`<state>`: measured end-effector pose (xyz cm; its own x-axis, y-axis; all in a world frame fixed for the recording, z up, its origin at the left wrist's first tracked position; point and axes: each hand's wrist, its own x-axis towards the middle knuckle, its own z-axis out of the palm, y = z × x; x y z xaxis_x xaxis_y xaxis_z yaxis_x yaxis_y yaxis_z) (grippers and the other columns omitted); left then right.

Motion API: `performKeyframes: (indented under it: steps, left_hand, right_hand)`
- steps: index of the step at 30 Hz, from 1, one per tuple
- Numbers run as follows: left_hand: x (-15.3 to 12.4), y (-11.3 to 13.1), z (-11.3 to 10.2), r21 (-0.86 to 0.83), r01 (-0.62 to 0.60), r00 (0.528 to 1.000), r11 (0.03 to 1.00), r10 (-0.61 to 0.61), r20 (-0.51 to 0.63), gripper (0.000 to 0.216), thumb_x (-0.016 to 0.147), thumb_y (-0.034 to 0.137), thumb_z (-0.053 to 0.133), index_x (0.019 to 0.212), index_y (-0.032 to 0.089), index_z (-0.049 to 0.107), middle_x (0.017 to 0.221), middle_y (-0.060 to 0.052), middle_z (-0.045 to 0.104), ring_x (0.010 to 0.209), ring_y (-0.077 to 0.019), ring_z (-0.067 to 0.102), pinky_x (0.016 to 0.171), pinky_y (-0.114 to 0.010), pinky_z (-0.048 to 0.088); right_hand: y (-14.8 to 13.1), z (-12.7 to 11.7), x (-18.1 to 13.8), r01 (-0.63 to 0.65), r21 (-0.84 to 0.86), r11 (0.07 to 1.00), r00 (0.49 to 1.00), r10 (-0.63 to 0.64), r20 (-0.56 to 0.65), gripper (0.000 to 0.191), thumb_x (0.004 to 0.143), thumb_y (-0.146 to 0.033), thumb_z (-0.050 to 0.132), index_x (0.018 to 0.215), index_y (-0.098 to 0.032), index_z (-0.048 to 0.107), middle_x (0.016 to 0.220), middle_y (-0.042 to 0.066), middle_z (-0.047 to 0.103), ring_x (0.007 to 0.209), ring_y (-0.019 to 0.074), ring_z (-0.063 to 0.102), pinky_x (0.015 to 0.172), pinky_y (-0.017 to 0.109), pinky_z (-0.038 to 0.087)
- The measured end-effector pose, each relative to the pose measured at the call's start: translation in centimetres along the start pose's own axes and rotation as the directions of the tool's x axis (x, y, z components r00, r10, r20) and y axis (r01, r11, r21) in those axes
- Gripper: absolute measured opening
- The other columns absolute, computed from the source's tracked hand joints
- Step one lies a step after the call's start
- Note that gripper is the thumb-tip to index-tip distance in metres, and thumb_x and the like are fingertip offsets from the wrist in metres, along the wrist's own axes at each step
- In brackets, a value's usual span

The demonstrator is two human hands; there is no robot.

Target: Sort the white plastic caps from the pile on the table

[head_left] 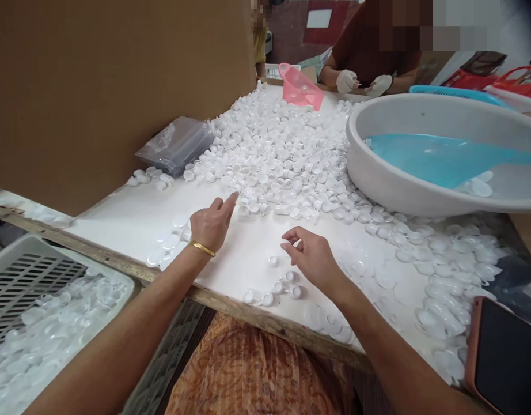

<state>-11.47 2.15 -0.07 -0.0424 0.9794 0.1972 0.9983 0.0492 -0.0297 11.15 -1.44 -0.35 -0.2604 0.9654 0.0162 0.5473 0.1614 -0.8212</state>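
Observation:
My left hand (211, 225), with a gold bangle at the wrist, reaches to the near edge of a large heap of small white plastic caps (283, 155). Its index finger is stretched towards the caps, and I see nothing held. My right hand (311, 253) hovers over the white tabletop (243, 248), thumb and fingers curved with a gap between them. Below its fingertips a single round white cap (273, 261) stands near a small group of similar caps (287, 285). Flat white pieces (168, 248) lie left of my left wrist.
A grey basin (356, 167) with a blue sheet (442, 155) stands at right. A pink scoop (302, 89) rests on the heap. A phone (507, 351), bagged items (177, 144), a cardboard sheet (118, 86) and a filled basket (118, 282) surround the table. A gloved co-worker (369, 52) is opposite.

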Motion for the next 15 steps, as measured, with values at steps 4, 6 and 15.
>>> performKeyframes:
  steps: [4, 6, 15]
  left_hand:
    - [-0.1, 0.4, 0.3, 0.016, -0.062, 0.995, 0.998, 0.061, 0.083, 0.041, 0.093, 0.035, 0.024, 0.126, 0.031, 0.047, 0.092, -0.008, 0.061, 0.074, -0.0199, 0.06, 0.055, -0.027, 0.028]
    - [-0.2, 0.5, 0.5, 0.004, -0.062, 0.996, 0.998, 0.062, 0.071, 0.041, 0.094, 0.036, 0.022, 0.125, 0.031, 0.048, 0.091, -0.007, 0.062, 0.075, -0.0199, 0.06, 0.055, -0.027, 0.028]
    - [-0.3, 1.2, -0.1, -0.123, 0.079, 0.996, 0.989, -0.084, -0.03, 0.041, 0.092, 0.043, 0.027, 0.111, 0.027, 0.059, 0.091, -0.007, 0.066, 0.081, -0.019, 0.06, 0.059, -0.026, 0.032]
  right_hand:
    - [0.3, 1.0, -0.5, 0.143, -0.058, 0.988, 0.989, -0.145, -0.04, 0.008, 0.082, -0.018, 0.049, 0.085, -0.02, 0.056, 0.085, 0.001, 0.061, 0.063, 0.0107, 0.057, 0.062, 0.025, 0.045]
    - [0.6, 1.2, -0.8, 0.19, -0.07, 0.979, 0.981, -0.193, -0.033, 0.009, 0.082, -0.015, 0.048, 0.084, -0.02, 0.055, 0.086, 0.001, 0.059, 0.066, 0.0109, 0.058, 0.064, 0.024, 0.045]
    - [0.7, 2.0, -1.8, 0.417, -0.309, 0.855, 0.908, -0.409, 0.093, 0.012, 0.083, -0.01, 0.047, 0.086, -0.018, 0.055, 0.091, 0.004, 0.06, 0.074, 0.0133, 0.058, 0.064, 0.024, 0.044]
